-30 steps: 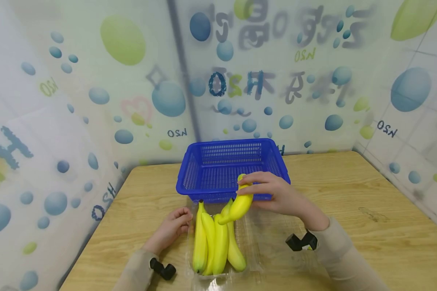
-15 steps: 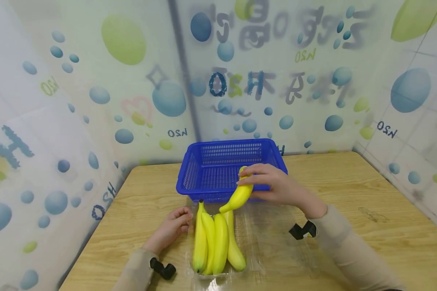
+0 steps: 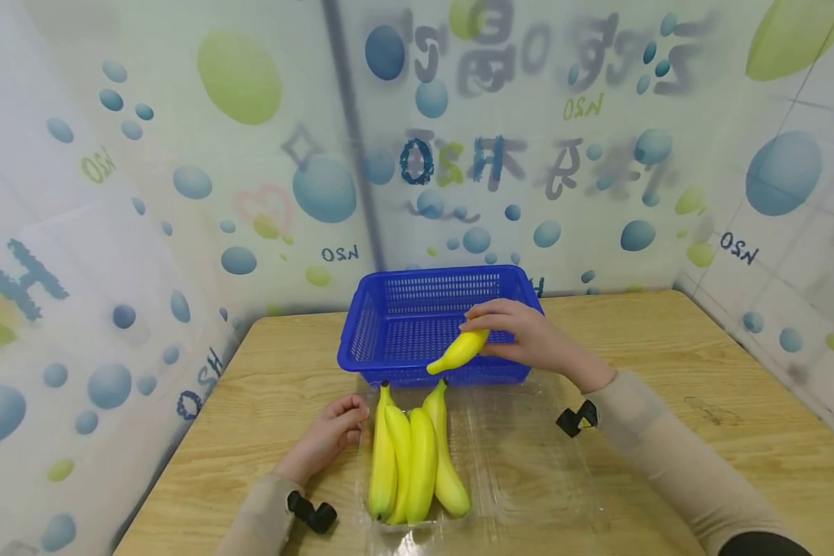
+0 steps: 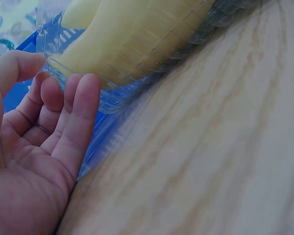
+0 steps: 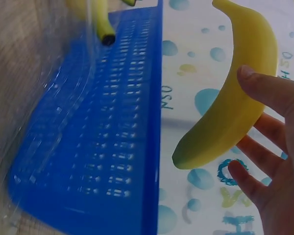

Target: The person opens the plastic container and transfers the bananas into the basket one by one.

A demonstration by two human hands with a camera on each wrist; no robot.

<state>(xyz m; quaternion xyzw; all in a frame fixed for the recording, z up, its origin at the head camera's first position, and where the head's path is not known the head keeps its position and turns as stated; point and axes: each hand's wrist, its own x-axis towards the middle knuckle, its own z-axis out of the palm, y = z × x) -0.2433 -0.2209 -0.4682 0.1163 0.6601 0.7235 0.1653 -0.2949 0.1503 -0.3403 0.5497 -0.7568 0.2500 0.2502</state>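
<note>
Raised over the front rim of the blue basket, a yellow banana is gripped by my right hand. In the right wrist view, the thumb lies across the banana and the fingers are behind it. At the left side of a clear plastic container, my left hand pinches the rim between thumb and forefinger, as the left wrist view shows; its other fingers are bent against the container's outside. Several bananas lie side by side in the container, stems toward the basket.
The container's clear lid lies folded out to the right on the wooden table. Behind the basket stands a patterned wall, with side walls to the left and right. Each wrist carries a black camera mount.
My right hand has lifted the banana up and away from the container to above the basket's front rim, tilting it flatter. My left hand has stayed in place.
</note>
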